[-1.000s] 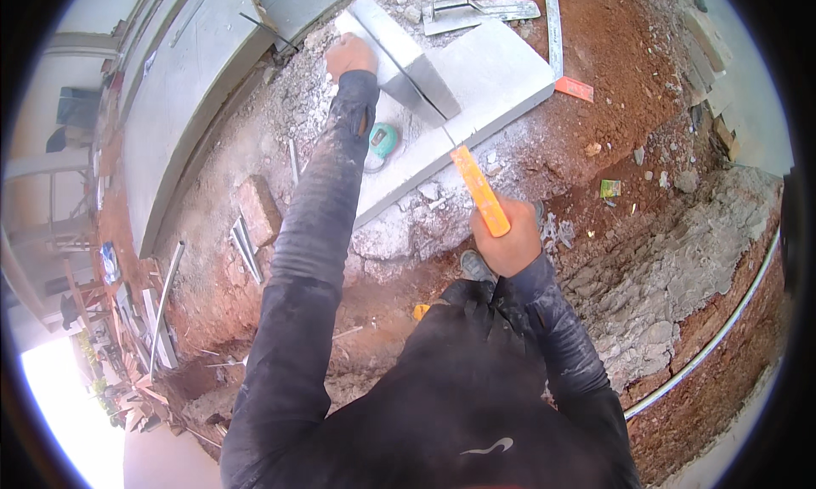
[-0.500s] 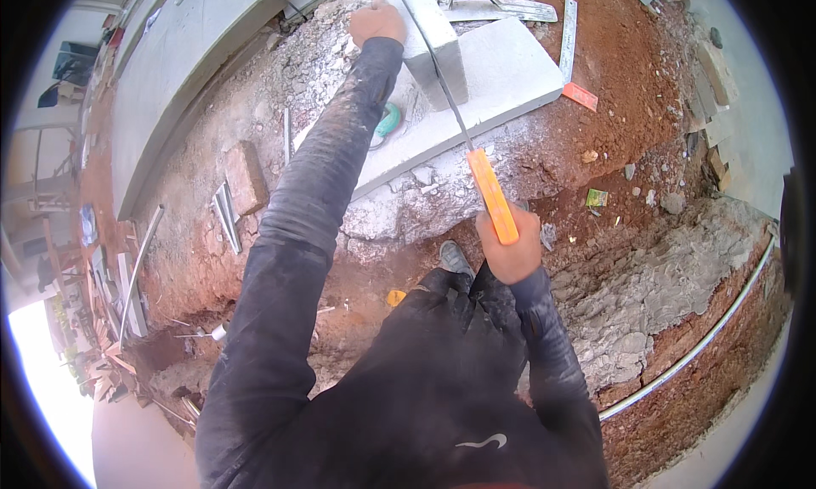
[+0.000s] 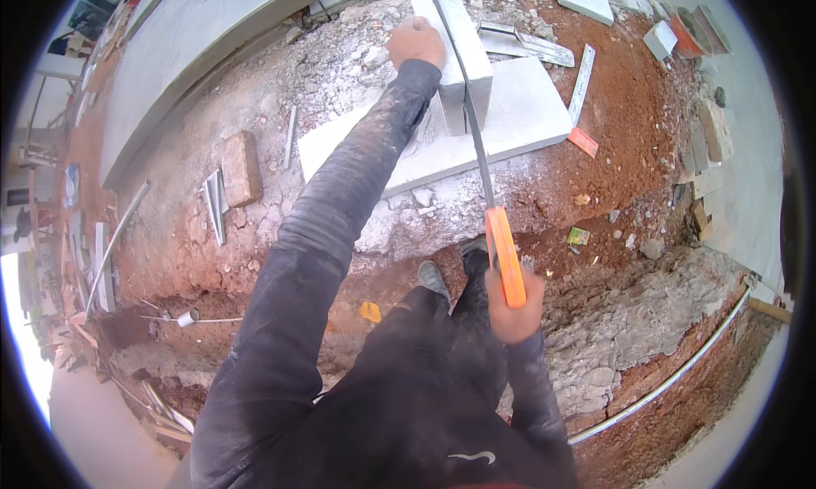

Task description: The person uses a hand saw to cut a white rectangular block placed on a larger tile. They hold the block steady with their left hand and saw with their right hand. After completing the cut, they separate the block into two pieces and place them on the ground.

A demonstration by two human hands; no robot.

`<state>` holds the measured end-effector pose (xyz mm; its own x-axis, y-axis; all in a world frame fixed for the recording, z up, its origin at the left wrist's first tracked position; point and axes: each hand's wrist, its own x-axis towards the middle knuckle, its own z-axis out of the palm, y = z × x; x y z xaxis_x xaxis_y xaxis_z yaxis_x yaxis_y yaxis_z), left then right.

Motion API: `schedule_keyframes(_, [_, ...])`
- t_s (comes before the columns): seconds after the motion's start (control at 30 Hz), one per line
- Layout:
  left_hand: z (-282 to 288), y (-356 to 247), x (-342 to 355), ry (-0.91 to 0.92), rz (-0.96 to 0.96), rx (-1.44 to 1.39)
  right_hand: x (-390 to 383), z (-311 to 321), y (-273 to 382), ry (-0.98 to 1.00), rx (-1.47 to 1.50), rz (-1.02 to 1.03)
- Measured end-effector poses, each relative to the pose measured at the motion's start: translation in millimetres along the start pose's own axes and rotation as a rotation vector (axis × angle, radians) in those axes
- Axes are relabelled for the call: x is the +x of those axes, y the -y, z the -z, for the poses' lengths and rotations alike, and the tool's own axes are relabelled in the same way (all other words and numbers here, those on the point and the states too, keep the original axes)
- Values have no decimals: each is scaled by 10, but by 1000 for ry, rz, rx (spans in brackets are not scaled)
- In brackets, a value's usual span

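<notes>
My right hand (image 3: 518,317) is wrapped round the orange handle of a handsaw (image 3: 506,255). Its long, narrow blade runs away from me across the top of a pale block (image 3: 473,51). A dark slit shows in the block's near end, under the blade. On the block's left side my left hand (image 3: 416,45) is closed against the edge, its fingertips partly hidden. That block rests on a wider, flat pale slab (image 3: 531,107) lying on the rubble. My left sleeve covers part of the slab.
Right of the slab lies a metal square with a red-orange handle (image 3: 583,141). A metal tool (image 3: 527,45) lies behind it. A brick (image 3: 241,169) and metal strips (image 3: 214,206) are on the left. Near my feet (image 3: 432,278) the ground drops into a trench; a pale pipe (image 3: 680,367) runs along the right.
The saw handle and my right hand have come back toward me, drawing the blade along the block. My left hand stays on the block. The whole view has shifted slightly.
</notes>
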<state>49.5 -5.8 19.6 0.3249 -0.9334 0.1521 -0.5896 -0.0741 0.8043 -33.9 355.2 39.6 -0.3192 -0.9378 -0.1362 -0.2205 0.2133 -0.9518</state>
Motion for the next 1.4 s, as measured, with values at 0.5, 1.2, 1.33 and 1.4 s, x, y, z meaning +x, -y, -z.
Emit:
schedule_keyframes(0.5, [-174,167,67,-152,67,-111,-144,214,415,49,-11,-125])
schedule_keyframes(1.2, [-138,-163,-209,71,39,-103,990,197,760,121,-71,-167])
schedule_keyframes(1.33, [-124,-93,-256,59,-20,-137,979,25,659,48,-56,-119])
schedule_keyframes(1.4, [-74,-91,-221,16,-6,-165,511,89,829,90,-29,-197])
